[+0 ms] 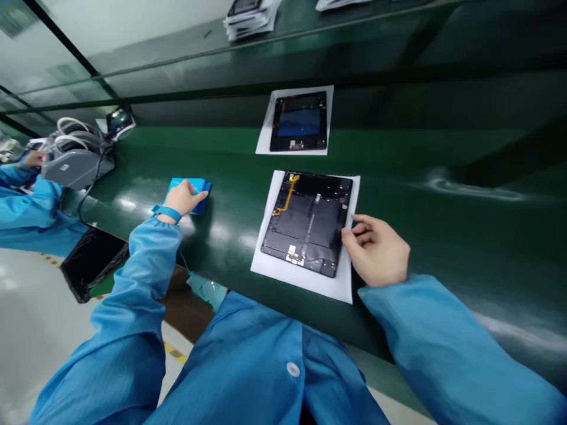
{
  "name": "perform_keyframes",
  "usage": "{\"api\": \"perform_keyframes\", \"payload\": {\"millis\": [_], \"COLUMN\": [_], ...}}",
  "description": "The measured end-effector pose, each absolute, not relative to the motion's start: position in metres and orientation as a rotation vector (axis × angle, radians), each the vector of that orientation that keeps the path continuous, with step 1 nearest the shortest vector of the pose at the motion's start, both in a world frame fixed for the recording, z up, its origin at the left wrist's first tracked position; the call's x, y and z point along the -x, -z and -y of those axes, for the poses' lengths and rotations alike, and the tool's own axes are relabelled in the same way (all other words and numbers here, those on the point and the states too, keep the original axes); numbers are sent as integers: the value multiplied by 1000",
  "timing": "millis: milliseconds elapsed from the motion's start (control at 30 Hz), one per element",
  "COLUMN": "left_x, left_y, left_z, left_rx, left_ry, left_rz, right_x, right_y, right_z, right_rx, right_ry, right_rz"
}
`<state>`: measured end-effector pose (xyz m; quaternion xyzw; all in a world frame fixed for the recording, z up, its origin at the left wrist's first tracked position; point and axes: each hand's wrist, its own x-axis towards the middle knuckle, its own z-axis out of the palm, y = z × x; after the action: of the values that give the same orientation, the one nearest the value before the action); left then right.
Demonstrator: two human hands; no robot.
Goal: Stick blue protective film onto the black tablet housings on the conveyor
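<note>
An opened tablet (308,221), its dark inside and an orange flex cable showing, lies on a white sheet (301,280) in front of me. At its right edge is my right hand (376,248), with the thumb and curled fingers closed against the tablet's side. To the left, my left hand (181,198) rests on a small stack of blue sheets (201,205). Its fingers are bent over the stack and the thumb lies along the right side; part of the stack is hidden under the hand. A blue strap (167,212) circles my left wrist.
Behind lies a second opened tablet (299,123) on white paper. A shelf (354,35) above bears a stack of tablets and sheets (250,18). A grey machine (80,162) with a cable stands at the left of the green bench (230,236), by a co-worker's sleeve (31,203).
</note>
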<state>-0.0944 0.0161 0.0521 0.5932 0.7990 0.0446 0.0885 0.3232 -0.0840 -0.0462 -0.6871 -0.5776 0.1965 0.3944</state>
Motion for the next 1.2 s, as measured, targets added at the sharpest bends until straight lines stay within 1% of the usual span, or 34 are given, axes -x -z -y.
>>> {"api": "perform_keyframes", "payload": {"millis": [100,233,333,433,533,567,600,733,800,900,1067,1200], "left_x": [124,132,135,132,107,93,75,-1,-29,-49,-49,-46], "left_y": [-52,-50,-56,-72,-89,-92,-94,-87,-80,-74,-71,-72], "left_z": [-23,-22,-19,-11,10,19,28,62,72,76,80,88], "left_rx": [-1706,-1636,-1621,-1669,-1764,-1804,-1846,-1977,-1995,-1971,-1966,-2001], "left_ry": [-114,-168,-238,-403,-659,-719,-746,-695,-690,-658,-605,-678], "left_rz": [-2233,-2043,-2014,-2100,-2161,-2127,-2057,-1594,-1247,-978,-895,-886], "right_x": [-322,-322,-325,-327,-317,-309,-300,-251,-234,-228,-241,-238], "right_y": [45,48,53,48,23,11,-1,-37,-42,-40,-32,-29], "right_z": [84,82,81,83,91,94,96,100,98,98,110,120], "right_rx": [1716,1699,1714,1708,1642,1592,1529,1249,1187,1129,1124,1128], "right_ry": [-474,-481,-506,-464,-311,-335,-428,-1083,-1239,-1307,-1272,-1220], "right_rz": [1491,1495,1484,1444,1426,1441,1462,1445,1354,1212,1196,1204]}}
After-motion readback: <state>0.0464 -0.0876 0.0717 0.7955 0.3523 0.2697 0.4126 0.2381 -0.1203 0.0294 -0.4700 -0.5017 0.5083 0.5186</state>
